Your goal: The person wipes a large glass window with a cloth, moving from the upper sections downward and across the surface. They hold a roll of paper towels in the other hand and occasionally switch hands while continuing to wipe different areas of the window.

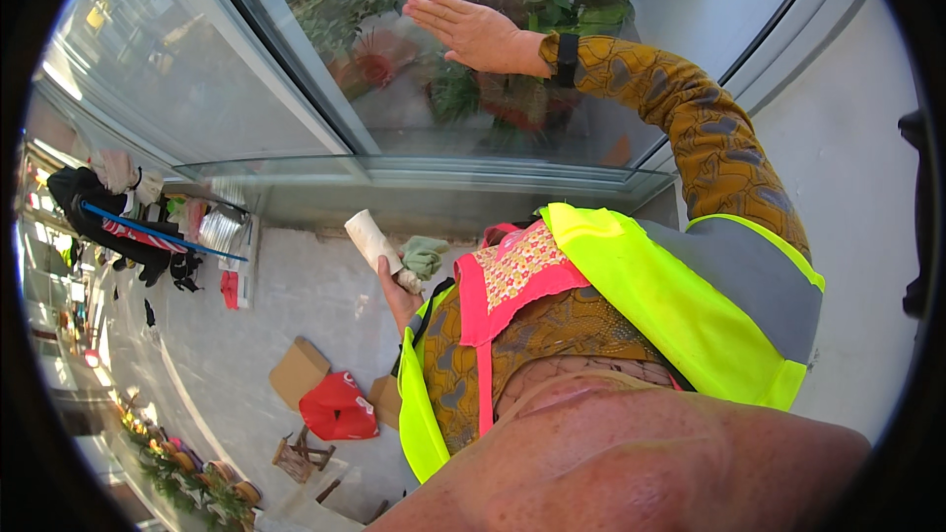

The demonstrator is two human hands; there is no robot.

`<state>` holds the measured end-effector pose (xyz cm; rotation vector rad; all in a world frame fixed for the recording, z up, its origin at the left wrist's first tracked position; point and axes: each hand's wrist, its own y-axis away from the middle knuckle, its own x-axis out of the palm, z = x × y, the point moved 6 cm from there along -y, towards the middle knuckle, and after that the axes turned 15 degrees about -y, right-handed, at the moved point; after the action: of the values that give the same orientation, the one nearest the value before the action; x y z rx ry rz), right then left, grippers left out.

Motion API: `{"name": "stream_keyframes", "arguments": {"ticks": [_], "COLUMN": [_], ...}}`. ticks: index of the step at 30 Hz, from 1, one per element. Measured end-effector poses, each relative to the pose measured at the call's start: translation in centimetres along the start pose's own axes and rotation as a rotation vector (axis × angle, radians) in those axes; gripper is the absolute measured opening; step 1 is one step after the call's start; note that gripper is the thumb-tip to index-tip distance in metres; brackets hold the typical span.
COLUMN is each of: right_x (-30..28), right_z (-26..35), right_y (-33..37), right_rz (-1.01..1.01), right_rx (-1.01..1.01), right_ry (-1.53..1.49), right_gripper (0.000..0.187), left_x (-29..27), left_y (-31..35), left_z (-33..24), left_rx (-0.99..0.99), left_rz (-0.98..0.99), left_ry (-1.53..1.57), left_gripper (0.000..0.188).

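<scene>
Work at the far glass (406,128) seemed underway, remainder unclear;
right hand (480,34) faced it, fingers together; near left hand (398,296) held a roll (372,240), finger spacing hidden.

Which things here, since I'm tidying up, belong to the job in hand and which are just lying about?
Likely the job:
pale roll, in the left hand
green cloth, beside it
window glass, behind the right hand

Apparently lying about:
cardboard
red bag
wooden stool
</scene>
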<state>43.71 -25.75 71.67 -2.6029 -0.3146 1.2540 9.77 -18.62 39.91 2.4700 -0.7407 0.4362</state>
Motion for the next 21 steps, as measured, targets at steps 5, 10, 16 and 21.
{"name": "stream_keyframes", "arguments": {"ticks": [5,10,16,21], "right_x": [9.4,2.2,-3.7,-0.8], "right_z": [6.6,2.9,-3.1,-1.2], "right_y": [3.5,2.2,-0.5,0.1], "right_rz": [0.632,-0.079,-0.189,-0.053], "right_rx": [-0.286,-0.101,0.183,0.180], "right_ry": [-0.382,-0.581,-0.207,-0.072], "right_gripper": [0.069,0.070,0.075,0.074], "left_x": [-1.3,-2.0,-1.5,-1.6], "left_y": [1.6,2.4,1.5,1.6], "left_z": [0.4,0.4,0.3,0.4], "left_rx": [-0.011,-0.035,-0.032,-0.037], "left_rz": [-0.104,-0.140,-0.048,-0.066], "left_ry": [0.052,0.039,0.095,0.096], "left_gripper": [0.054,0.054,0.047,0.047]}}
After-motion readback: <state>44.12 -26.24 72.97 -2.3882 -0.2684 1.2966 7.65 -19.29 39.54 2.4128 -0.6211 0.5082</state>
